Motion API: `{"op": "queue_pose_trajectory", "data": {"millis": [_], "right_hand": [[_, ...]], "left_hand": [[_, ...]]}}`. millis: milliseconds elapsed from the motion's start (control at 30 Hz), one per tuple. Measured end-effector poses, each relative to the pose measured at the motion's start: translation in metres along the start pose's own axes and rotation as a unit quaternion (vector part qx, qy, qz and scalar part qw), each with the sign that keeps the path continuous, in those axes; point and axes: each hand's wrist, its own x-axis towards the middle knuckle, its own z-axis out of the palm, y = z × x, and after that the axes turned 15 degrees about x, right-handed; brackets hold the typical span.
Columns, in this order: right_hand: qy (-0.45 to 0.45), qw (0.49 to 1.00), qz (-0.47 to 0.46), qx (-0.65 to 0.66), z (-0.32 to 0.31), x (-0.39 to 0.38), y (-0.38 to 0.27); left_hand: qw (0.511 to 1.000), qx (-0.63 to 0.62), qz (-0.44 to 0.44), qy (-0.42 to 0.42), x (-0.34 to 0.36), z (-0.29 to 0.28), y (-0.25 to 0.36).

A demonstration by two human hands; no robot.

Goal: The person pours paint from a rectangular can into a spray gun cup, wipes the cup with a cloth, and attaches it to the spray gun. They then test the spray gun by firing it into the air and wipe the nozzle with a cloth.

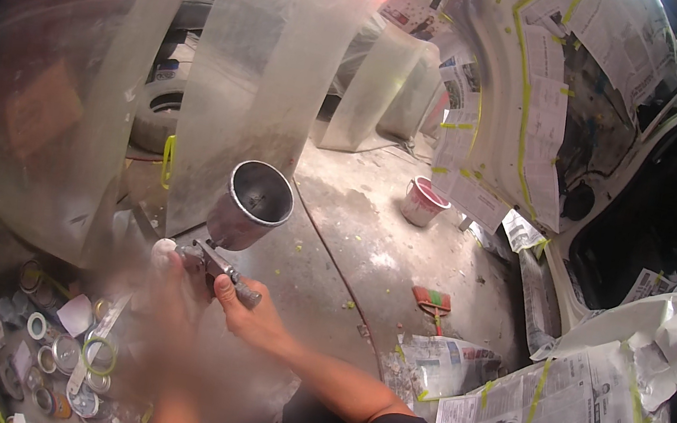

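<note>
A spray gun (235, 227) with a dark metal cup on top is held in front of me. The cup is open, and its inside looks dark and wet. My right hand (243, 311) grips the gun by its handle, thumb along the back of the body. Close beside the front end of the gun is my left hand (180, 284), partly smeared by a blurred haze. At its fingertips shows a small white wad (164, 249), perhaps cloth or paper, touching or very near the nozzle. The haze hides most of the left palm.
Paint cans (63, 354) crowd the lower left. Clear plastic sheets (268, 70) hang ahead, a tire (158, 114) behind them. A pinkish bucket (425, 202) and broom head (432, 301) are on the floor. Newspaper-masked car parts (553, 419) fill the right. A dark line (332, 254) crosses the floor.
</note>
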Motion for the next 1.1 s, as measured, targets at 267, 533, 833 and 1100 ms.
{"op": "queue_pose_trajectory", "data": {"millis": [267,533,833,1100], "right_hand": [[0.007,1.0,-0.012,0.012,-0.001,-0.003,-0.004],[0.042,0.997,0.012,0.066,-0.002,0.001,0.004],[0.025,0.999,0.019,0.037,0.005,0.0,-0.001],[-0.032,0.999,-0.04,-0.01,0.008,-0.004,0.001]], "left_hand": [[0.986,-0.072,0.038,-0.144,0.061,-0.088,-0.042],[0.996,-0.03,-0.071,-0.034,0.01,-0.02,0.001],[0.987,-0.059,-0.026,-0.146,0.014,-0.044,-0.019],[0.983,0.015,0.11,-0.149,0.007,-0.022,-0.022]]}}
